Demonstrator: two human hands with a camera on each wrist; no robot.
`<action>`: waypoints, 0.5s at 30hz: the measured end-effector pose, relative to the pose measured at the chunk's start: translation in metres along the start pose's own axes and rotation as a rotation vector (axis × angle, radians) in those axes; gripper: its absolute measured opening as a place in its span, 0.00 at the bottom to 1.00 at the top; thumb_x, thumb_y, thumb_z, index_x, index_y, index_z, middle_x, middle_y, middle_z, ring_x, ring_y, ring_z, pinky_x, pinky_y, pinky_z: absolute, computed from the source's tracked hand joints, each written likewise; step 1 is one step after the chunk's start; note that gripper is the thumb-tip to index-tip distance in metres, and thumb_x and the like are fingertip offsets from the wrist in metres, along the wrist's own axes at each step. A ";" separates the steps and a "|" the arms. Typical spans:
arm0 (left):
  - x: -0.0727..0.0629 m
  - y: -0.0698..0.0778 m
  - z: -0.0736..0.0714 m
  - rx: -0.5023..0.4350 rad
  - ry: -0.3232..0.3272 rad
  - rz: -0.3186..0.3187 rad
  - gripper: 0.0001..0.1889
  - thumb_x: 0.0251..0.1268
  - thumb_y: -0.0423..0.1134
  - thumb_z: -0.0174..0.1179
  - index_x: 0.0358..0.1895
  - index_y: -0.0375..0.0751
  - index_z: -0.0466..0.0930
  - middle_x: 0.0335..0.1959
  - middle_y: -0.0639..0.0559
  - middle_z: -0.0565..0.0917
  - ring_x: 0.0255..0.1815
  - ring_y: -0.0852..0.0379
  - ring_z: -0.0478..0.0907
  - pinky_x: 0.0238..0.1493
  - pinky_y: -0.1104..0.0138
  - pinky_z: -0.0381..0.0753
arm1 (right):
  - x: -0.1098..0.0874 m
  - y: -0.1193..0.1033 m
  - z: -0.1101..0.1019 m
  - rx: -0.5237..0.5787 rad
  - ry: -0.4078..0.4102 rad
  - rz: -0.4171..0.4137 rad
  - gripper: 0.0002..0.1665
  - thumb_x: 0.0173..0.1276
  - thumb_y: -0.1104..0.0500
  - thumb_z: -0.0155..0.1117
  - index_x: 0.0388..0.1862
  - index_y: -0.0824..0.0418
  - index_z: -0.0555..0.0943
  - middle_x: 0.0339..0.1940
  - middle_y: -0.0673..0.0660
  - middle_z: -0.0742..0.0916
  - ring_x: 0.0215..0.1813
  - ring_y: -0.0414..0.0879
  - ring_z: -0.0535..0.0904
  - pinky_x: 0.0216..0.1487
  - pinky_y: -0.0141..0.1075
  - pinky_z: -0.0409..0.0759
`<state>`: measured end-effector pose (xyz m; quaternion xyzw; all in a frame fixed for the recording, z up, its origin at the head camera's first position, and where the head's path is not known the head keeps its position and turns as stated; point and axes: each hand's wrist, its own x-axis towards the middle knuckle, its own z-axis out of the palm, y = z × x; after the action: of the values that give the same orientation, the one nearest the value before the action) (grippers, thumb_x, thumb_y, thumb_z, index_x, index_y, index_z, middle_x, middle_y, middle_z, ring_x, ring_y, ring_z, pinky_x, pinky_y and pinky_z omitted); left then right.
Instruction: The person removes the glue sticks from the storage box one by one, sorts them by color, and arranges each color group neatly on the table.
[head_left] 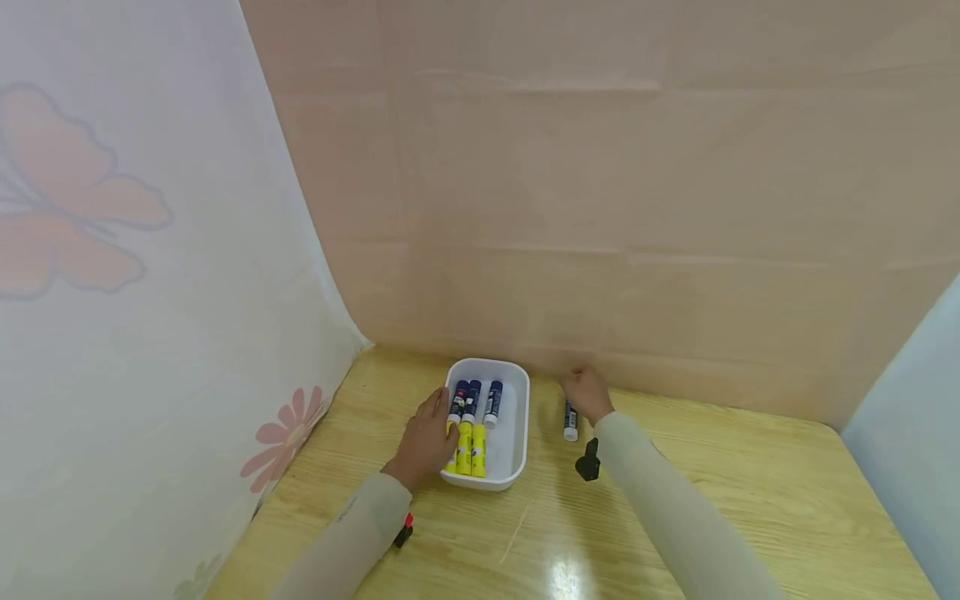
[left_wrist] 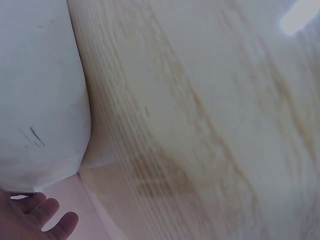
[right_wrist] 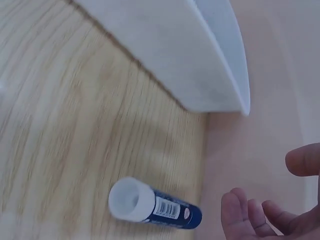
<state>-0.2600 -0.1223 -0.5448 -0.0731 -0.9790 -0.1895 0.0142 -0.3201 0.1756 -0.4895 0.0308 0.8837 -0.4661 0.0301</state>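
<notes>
A white plastic tray [head_left: 517, 446] stands on the table and holds dark blue glue sticks [head_left: 492, 404] with white ends and several yellow ones [head_left: 478, 450]. My left hand [head_left: 426, 437] rests at the tray's left rim, thumb over the edge; in the left wrist view its relaxed fingers [left_wrist: 62, 225] show beside the wall. To the right of the tray a single dark blue glue stick [right_wrist: 170, 207] lies on its side. My right hand [head_left: 587, 393] hovers at its far end; in the right wrist view thumb and fingertips are apart, with nothing between them.
The wooden table [head_left: 720, 483] meets a brown paper-like backdrop [head_left: 562, 208] close behind the tray. A white sheet [head_left: 187, 250] with butterfly and flower prints rises on the left, and a pale surface [head_left: 915, 392] bounds the right.
</notes>
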 end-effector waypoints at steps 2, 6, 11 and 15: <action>0.001 0.000 0.000 0.002 0.003 0.001 0.37 0.73 0.49 0.48 0.78 0.40 0.44 0.77 0.43 0.52 0.76 0.44 0.52 0.70 0.46 0.59 | 0.003 -0.002 0.004 0.013 -0.001 -0.004 0.37 0.74 0.50 0.52 0.70 0.74 0.61 0.66 0.73 0.71 0.64 0.65 0.70 0.61 0.56 0.72; 0.001 0.000 0.002 0.003 0.010 -0.001 0.38 0.73 0.49 0.48 0.78 0.40 0.45 0.77 0.42 0.53 0.75 0.44 0.53 0.70 0.46 0.59 | 0.004 -0.007 0.011 0.017 -0.013 -0.009 0.34 0.73 0.52 0.53 0.69 0.73 0.63 0.63 0.72 0.74 0.61 0.64 0.73 0.58 0.54 0.74; 0.001 0.000 0.003 -0.007 0.016 0.001 0.38 0.73 0.49 0.49 0.78 0.39 0.45 0.77 0.42 0.53 0.75 0.43 0.53 0.70 0.46 0.59 | 0.002 -0.019 0.017 -0.003 -0.019 -0.041 0.33 0.73 0.52 0.53 0.68 0.73 0.65 0.60 0.72 0.76 0.59 0.63 0.74 0.56 0.54 0.75; 0.001 -0.001 0.003 -0.002 0.022 0.005 0.37 0.73 0.49 0.49 0.78 0.39 0.45 0.77 0.42 0.53 0.75 0.43 0.53 0.70 0.46 0.59 | 0.000 -0.030 0.024 0.007 -0.025 -0.056 0.31 0.75 0.52 0.50 0.66 0.73 0.66 0.58 0.72 0.77 0.55 0.62 0.77 0.53 0.52 0.77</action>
<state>-0.2612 -0.1217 -0.5482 -0.0736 -0.9784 -0.1914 0.0253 -0.3223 0.1389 -0.4781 0.0006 0.8820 -0.4704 0.0280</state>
